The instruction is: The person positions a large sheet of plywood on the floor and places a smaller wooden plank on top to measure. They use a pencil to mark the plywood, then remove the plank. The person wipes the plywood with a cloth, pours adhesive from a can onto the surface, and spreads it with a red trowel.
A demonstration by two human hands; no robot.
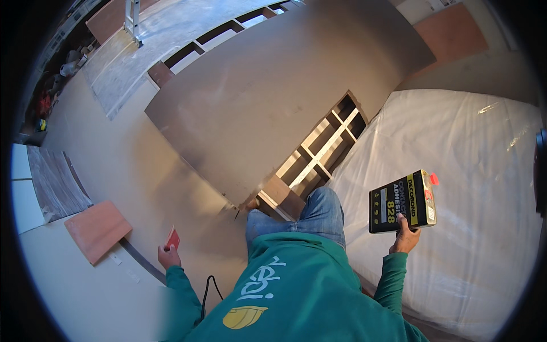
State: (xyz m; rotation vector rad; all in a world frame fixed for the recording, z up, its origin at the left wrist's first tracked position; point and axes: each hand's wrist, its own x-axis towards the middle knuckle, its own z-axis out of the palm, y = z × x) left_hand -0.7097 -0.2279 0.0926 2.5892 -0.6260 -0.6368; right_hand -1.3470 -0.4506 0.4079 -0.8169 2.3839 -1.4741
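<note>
My right hand (405, 236) grips a black and yellow rectangular glue can (390, 202) with a red cap. It holds the can tilted, by its lower corner, over the plastic-covered mattress-like slab (456, 137) on the right. Out to the left, my left hand (169, 257) is closed on a small flat red spreader (172, 237), held on edge above the floor. Between them, in front of my legs, lies a large brown board (273, 97) on a wooden frame (319, 157), whose open slots show along its right edge.
A reddish-brown panel piece (99, 231) lies on a white surface (74, 285) at the left. A metal ladder leg (132, 23) stands far left on a plastic-covered area. Assorted items (48, 102) line the far left edge. A black cable (211, 285) loops beside my left arm.
</note>
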